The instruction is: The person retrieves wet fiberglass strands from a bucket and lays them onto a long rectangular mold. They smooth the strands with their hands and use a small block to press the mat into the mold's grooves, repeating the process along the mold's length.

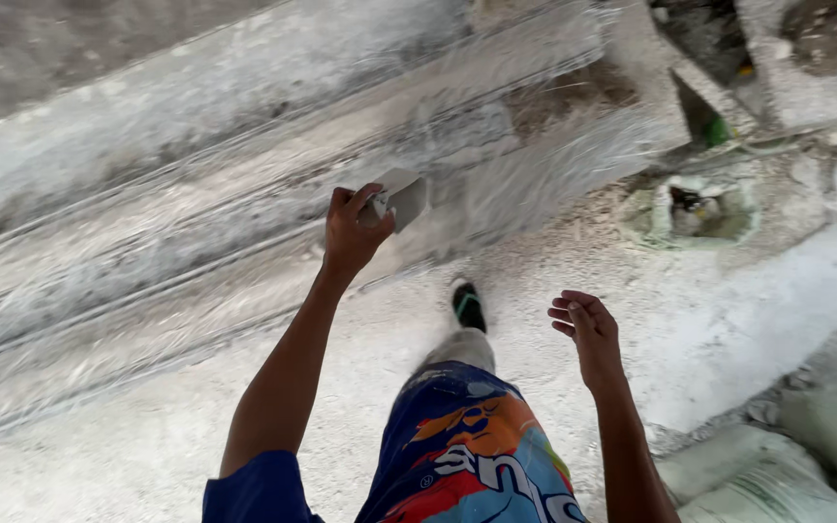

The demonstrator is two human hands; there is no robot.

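Head view: your sacks point(758, 479) crowd the lower right, with bare dusty floor point(147, 455) at lower left. Your right hand point(588, 334) hangs loosely curled, holding nothing. Your left hand point(353, 232) grips a grey trowel point(401, 199) against the blurred wall point(196, 194). Beyond sits a bucket point(695, 208); its contents are unclear.

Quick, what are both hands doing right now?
Left hand: closed, holding a small grey trowel-like tool.
Right hand: open, fingers loosely curled, holding nothing.
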